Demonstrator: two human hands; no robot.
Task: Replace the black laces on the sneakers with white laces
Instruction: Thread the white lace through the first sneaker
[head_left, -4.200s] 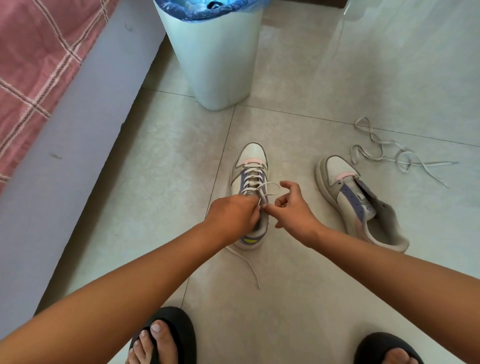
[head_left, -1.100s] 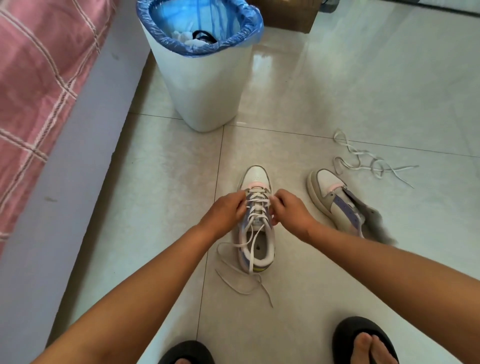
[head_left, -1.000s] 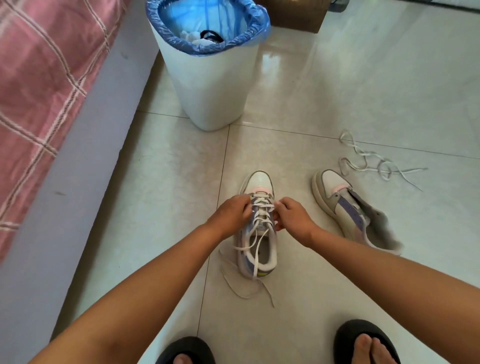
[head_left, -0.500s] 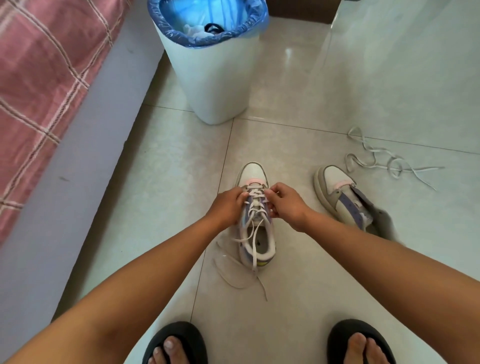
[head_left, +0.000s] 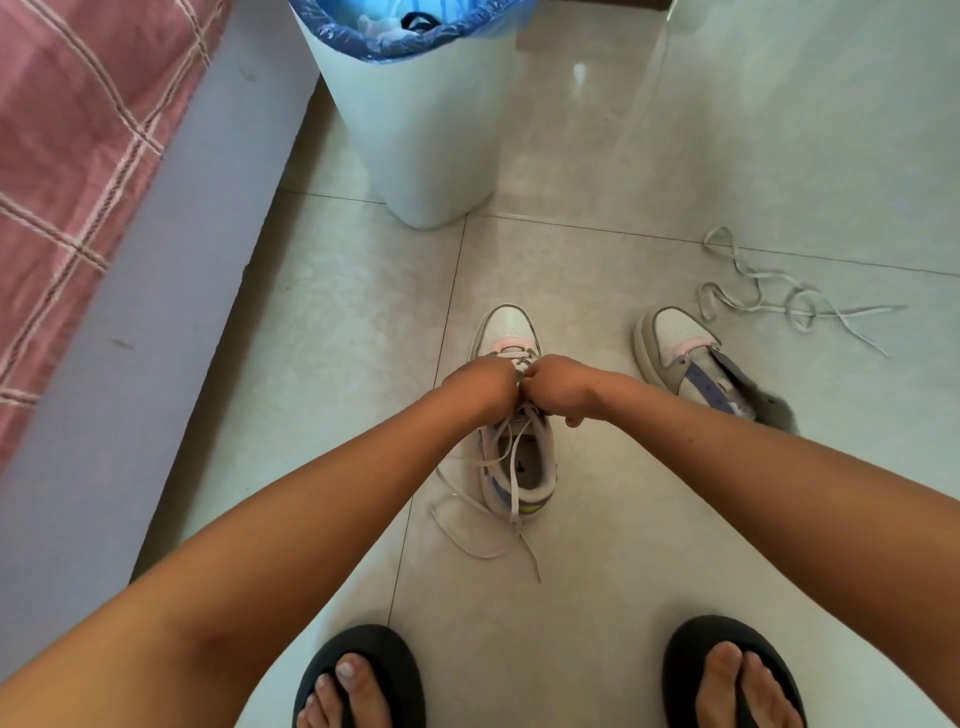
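Closing together over laced sneaker (head_left: 506, 332), left hand (head_left: 480, 387), right hand (head_left: 563, 387)

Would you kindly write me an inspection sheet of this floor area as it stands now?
Surface: pale tiled floor, glossy.
Job's things: laced sneaker upright, white lace threaded, ends trailing on the floor; unlaced sneaker to its right, tongue open; loose lace lying beyond it. No black laces told apart.
Clutter: white bin with blue liner, holding rubbish.
Grippers: left hand and right hand meet over the lacing, fingers curled at the lace.
Cables: nothing seen.
Surroundings: bed with pink checked cover on the left; two feet in black sandals below.
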